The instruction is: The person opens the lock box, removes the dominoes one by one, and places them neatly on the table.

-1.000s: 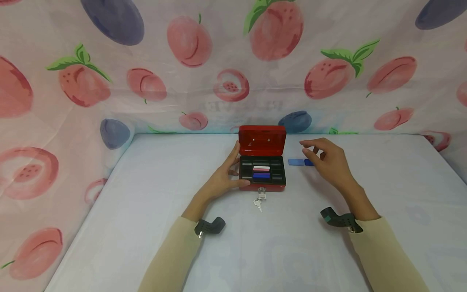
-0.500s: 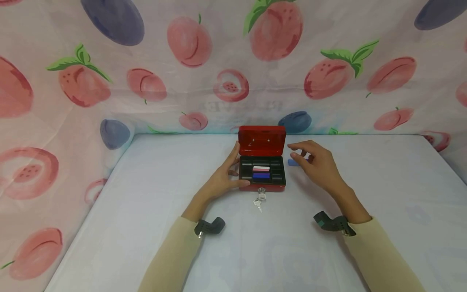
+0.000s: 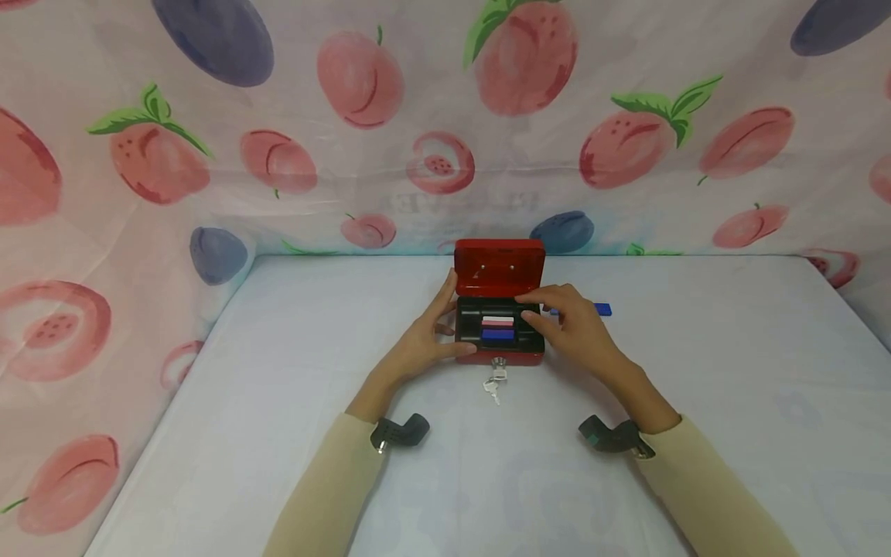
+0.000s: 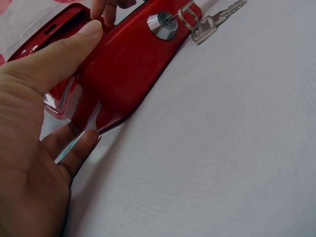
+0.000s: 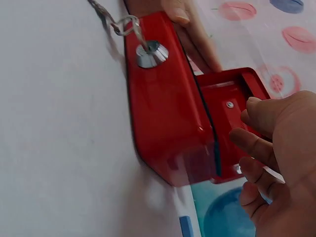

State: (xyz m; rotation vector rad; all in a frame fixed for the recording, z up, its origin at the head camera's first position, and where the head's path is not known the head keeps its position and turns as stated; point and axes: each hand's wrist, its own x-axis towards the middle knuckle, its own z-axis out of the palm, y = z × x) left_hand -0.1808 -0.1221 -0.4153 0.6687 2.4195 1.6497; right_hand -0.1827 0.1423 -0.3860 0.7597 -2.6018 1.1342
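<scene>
A red cash box (image 3: pixel 500 358) stands with its lid (image 3: pixel 500 268) raised. Across the black tray (image 3: pixel 469 317) inside lie a pink-and-white bar (image 3: pixel 497 321) and a dark blue bar (image 3: pixel 497 335). My left hand (image 3: pixel 418 344) holds the box's left side, thumb (image 4: pixel 59 61) over the front rim and other fingers against the side. My right hand (image 3: pixel 574 325) is over the box's right end, thumb and index finger apart at the tray's edge. Nothing shows between its loosely bent fingers (image 5: pixel 256 145). Whether its fingertips touch the tray, I cannot tell.
Keys (image 3: pixel 493 389) hang from the lock (image 4: pixel 162 25) on the box's front. Behind my right hand, a dark blue strip (image 3: pixel 603 309) lies on the white table (image 3: pixel 445 480), beside a mostly hidden lighter blue one. A fruit-patterned cloth (image 3: pixel 390 178) rises behind.
My right hand has moved left from above the blue strips to the box's right end, uncovering the dark blue strip. The left hand and the box have stayed in place.
</scene>
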